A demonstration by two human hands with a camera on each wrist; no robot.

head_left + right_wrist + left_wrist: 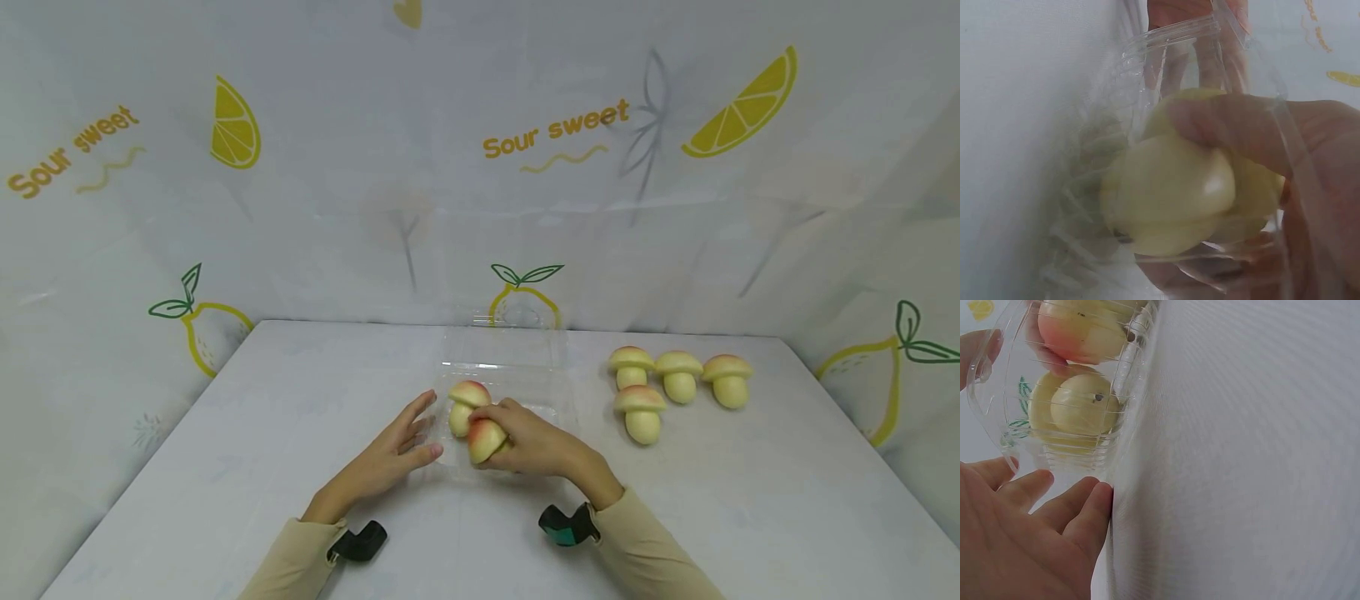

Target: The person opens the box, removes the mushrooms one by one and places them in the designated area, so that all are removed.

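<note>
A clear plastic clamshell box point(551, 387) stands on the table with its lid raised at the back. Inside it, at the left, sits one mushroom-shaped piece point(460, 419), pale yellow with a reddish cap. My right hand point(536, 442) grips a second mushroom-shaped piece point(486, 440) in the box, thumb and fingers around it; the right wrist view shows this piece point(1169, 194) through the plastic. My left hand point(393, 454) is at the box's left side, fingers extended. In the left wrist view its fingertips point(1100, 494) lie close against the box wall point(1079, 459).
Several more mushroom-shaped pieces point(642, 414) lie in a group on the table right of the box. The white table point(225, 475) meets a lemon-printed cloth point(337, 208) at its back and sides. A black wrist camera point(567, 527) is on each sleeve.
</note>
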